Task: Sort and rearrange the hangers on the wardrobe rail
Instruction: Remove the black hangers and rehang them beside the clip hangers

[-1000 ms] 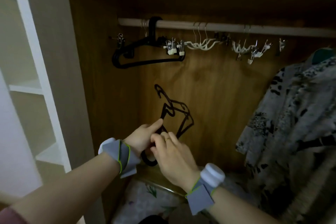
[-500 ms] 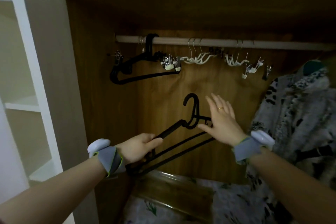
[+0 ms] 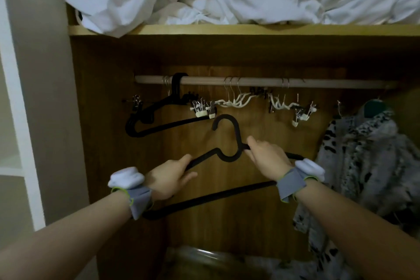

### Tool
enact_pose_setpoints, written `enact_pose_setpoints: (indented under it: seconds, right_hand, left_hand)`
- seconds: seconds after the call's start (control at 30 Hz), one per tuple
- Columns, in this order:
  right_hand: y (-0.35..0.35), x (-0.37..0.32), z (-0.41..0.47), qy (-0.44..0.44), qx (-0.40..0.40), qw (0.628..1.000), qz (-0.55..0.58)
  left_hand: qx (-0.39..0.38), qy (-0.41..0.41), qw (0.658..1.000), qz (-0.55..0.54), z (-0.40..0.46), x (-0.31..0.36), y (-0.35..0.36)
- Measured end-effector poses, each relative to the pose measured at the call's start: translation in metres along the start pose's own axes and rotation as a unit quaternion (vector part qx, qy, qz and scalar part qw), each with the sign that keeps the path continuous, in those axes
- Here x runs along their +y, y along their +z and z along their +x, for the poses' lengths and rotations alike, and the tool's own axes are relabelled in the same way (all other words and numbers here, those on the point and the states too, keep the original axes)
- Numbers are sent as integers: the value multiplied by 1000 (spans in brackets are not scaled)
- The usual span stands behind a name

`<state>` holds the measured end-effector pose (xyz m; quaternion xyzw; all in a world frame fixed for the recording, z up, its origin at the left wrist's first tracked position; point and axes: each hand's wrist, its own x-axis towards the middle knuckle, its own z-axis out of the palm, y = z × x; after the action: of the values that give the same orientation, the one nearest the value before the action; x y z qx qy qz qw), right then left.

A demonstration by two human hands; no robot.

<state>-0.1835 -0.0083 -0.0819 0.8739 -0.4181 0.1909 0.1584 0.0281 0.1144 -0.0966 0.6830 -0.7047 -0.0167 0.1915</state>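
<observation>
I grip the black hanger [image 3: 227,143] with both hands, left hand [image 3: 169,177] and right hand [image 3: 268,154] on its shoulders, just below the rail [image 3: 318,82]. Next, I judge, lift its hook over the rail beside the hung black hangers [image 3: 159,116].

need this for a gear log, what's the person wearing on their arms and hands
Both forearms are bare. Each wrist carries a grey fabric band edged in lime green, topped by a rounded white pod: one by the left hand, one by the right hand. No gloves show.
</observation>
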Motion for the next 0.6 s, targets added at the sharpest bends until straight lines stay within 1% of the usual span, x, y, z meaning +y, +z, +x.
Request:
enact_pose_setpoints:
  seconds: [0.1, 0.17, 0.23, 0.33, 0.37, 0.4, 0.43, 0.47, 0.5, 0.53, 0.57, 0.6]
  right_hand:
    - [1, -7, 1, 6, 17, 999, 27]
    - [1, -7, -1, 12, -3, 996, 90]
    - [-4, 3, -3, 20, -50, 980, 191]
    - [-16, 36, -5, 17, -132, 967, 219]
    - [-19, 48, -7, 18, -169, 955, 245]
    - [-23, 59, -7, 19, -203, 934, 292]
    - [-25, 68, -9, 27, -233, 905, 355]
    - [-27, 74, -12, 46, -253, 865, 431]
    - [-29, 78, -15, 71, -267, 809, 518]
    - [-31, 81, -19, 94, -282, 741, 601]
    - [-30, 86, -21, 104, -291, 680, 665]
    - [-32, 89, -24, 108, -296, 631, 709]
  left_hand:
    - [59, 20, 993, 98, 31, 21, 3]
    - [62, 32, 988, 141, 49, 27, 5]
    - [41, 49, 986, 155, 59, 26, 4]
    - [29, 61, 985, 157, 69, 13, -7]
    - [32, 62, 985, 158, 73, 8, -11]
    - [35, 65, 985, 159, 76, 4, -15]
    - [37, 66, 984, 162, 81, 1, -19]
    - [39, 69, 983, 163, 85, -1, -21]
    - [38, 69, 984, 160, 90, -2, -22]
    - [37, 66, 985, 154, 96, 0, -22]
    - [35, 63, 987, 144, 102, 3, -21]
    - [36, 59, 988, 135, 107, 5, -19]
